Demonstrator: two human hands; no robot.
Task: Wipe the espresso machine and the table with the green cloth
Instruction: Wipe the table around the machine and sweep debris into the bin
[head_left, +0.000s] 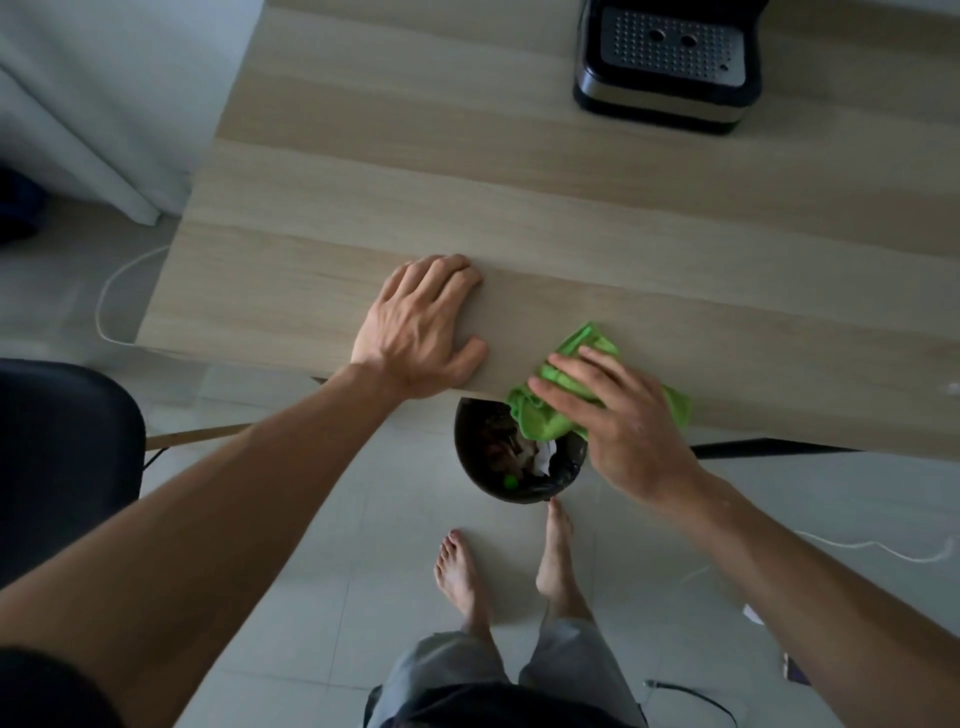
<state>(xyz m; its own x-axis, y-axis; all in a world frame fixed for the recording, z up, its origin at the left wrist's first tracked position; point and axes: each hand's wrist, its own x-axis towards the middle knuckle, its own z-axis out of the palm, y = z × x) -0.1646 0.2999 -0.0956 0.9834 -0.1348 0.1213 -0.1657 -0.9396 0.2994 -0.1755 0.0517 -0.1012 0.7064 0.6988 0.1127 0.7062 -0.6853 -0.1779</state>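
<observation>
The green cloth (543, 421) lies bunched at the near edge of the light wooden table (467, 171), part of it hanging over the edge. My right hand (618, 415) presses on it with straight fingers. Just left of it, my left hand (418, 330) rests palm down on the table edge, its fingertips slightly curled and holding nothing. The espresso machine (670, 67), black with a perforated metal drip tray, stands at the far right of the table, well away from both hands.
A black waste bin (470, 457) with rubbish in it stands on the tiled floor below the cloth, beside my bare feet. A dark chair (62, 457) is at the left. White cables (104, 306) run across the floor on both sides.
</observation>
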